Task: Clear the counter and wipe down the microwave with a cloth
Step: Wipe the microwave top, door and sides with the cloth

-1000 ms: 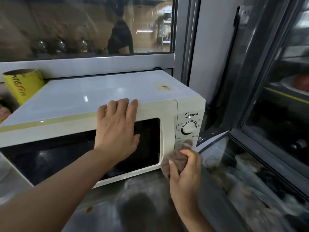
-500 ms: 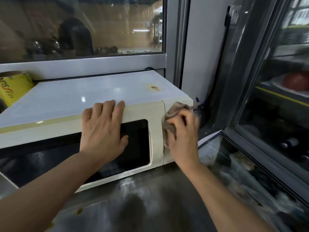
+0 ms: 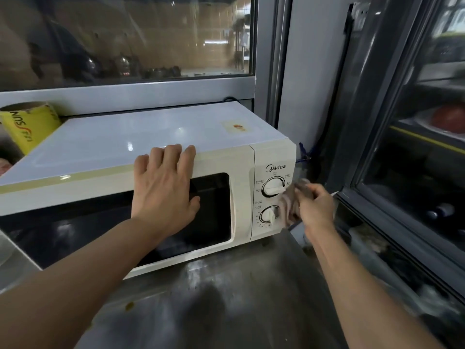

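A cream-white microwave with a dark glass door and two dials sits on a steel counter. My left hand lies flat against the upper front of the door, fingers reaching over the top edge. My right hand grips a crumpled brownish cloth at the microwave's right front corner, beside the two dials. Part of the cloth is hidden behind my fingers.
A yellow roll stands behind the microwave at the left. A glass window runs along the back. A dark glass-fronted cabinet stands close on the right, with a narrow gap to the microwave. A small brown stain marks the counter.
My right hand has carried the cloth from the top of the control panel down and right to the panel's right edge, uncovering both dials. My left hand has stayed on the door.
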A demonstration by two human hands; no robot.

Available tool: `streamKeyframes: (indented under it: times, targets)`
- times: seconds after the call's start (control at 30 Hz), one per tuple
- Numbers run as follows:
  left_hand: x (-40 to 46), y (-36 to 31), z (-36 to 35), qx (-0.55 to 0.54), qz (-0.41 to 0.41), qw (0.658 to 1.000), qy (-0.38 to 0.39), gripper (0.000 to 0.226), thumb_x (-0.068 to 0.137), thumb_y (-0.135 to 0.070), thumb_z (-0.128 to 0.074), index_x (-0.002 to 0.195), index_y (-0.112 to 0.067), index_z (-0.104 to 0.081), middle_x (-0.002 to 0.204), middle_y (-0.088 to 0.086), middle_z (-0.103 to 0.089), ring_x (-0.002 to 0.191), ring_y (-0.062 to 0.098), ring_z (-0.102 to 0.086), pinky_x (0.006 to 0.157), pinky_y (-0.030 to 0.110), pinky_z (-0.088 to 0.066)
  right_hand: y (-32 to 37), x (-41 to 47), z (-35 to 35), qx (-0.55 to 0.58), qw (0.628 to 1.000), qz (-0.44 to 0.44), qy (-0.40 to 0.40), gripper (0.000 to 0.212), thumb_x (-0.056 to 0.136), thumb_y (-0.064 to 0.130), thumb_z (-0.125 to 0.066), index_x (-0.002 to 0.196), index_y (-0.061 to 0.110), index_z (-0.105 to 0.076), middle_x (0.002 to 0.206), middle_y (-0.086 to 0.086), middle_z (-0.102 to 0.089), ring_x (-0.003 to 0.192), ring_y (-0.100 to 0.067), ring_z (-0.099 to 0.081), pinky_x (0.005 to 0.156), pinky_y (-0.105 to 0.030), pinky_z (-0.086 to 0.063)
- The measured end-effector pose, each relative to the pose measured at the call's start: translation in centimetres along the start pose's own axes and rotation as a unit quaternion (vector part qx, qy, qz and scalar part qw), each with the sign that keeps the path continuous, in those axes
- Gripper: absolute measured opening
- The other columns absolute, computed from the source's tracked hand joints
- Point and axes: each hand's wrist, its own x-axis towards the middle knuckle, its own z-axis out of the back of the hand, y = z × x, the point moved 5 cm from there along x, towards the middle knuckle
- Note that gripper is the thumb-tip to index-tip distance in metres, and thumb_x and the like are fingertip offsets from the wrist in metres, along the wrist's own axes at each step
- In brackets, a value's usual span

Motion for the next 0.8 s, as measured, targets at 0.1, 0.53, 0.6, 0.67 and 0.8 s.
streamKeyframes:
  times: [0.1, 0.53, 0.6, 0.67, 0.8]
  targets:
    - [0.0, 0.0, -0.1, 0.001, 0.000, 1.000, -0.005, 0.084, 0.060, -0.044, -0.071, 0.130, -0.012, -0.039, 0.120, 0.011, -0.048, 0.102, 0.033, -0.043, 0.088, 0.045, -0.031, -1.6, -1.6, -0.8, -0.040, 0.999, -0.003, -0.024, 0.018, 0.082, 0.011, -0.068, 0.093, 0.015, -0.055, 0.106, -0.011, -0.063, 0.099, -0.025, -0.060, 0.088, -0.036, -0.050]
    - [0.1, 0.0, -0.4, 0.001, -0.001, 1.000, -0.015, 0.085, 0.059, -0.043, -0.073, 0.129, -0.011, -0.038, 0.120, 0.013, -0.047, 0.101, 0.035, -0.043, 0.086, 0.047, -0.031, -0.1, -5.9, -3.0, -0.072, 0.992, 0.100, -0.036, 0.026, 0.075, 0.003, -0.068, 0.095, 0.015, -0.057, 0.110, -0.004, -0.054, 0.102, -0.017, -0.055, 0.092, -0.025, -0.045]
    - [0.1, 0.0, -0.4, 0.000, -0.003, 1.000, -0.014, 0.084, 0.059, -0.043, -0.073, 0.129, -0.011, -0.039, 0.120, 0.013, -0.047, 0.102, 0.035, -0.043, 0.086, 0.047, -0.031, -0.3, -4.9, -2.8, -0.067, 0.993, 0.082, -0.058, 0.024, 0.073, 0.005, -0.070, 0.091, 0.017, -0.058, 0.105, -0.005, -0.058, 0.095, -0.018, -0.058, 0.082, -0.023, -0.046]
    - [0.1, 0.1, -0.4, 0.000, -0.004, 1.000, -0.016, 0.083, 0.059, -0.043, -0.073, 0.128, -0.011, -0.039, 0.119, 0.012, -0.047, 0.101, 0.035, -0.042, 0.086, 0.046, -0.030, -0.9, -4.6, -2.8, -0.046, 0.993, 0.071, -0.078, 0.024, 0.073, 0.005, -0.069, 0.088, 0.020, -0.058, 0.104, -0.008, -0.061, 0.093, -0.019, -0.060, 0.080, -0.025, -0.049]
    - [0.1, 0.0, -0.3, 0.000, -0.007, 1.000, -0.007, 0.081, 0.062, -0.044, -0.069, 0.130, -0.012, -0.036, 0.120, 0.010, -0.045, 0.103, 0.033, -0.041, 0.090, 0.046, -0.030, -1.7, -3.3, -1.9, 0.057, 0.988, -0.003, -0.147, 0.020, 0.079, 0.002, -0.065, 0.089, 0.019, -0.061, 0.104, -0.011, -0.066, 0.092, -0.018, -0.062, 0.075, -0.021, -0.050]
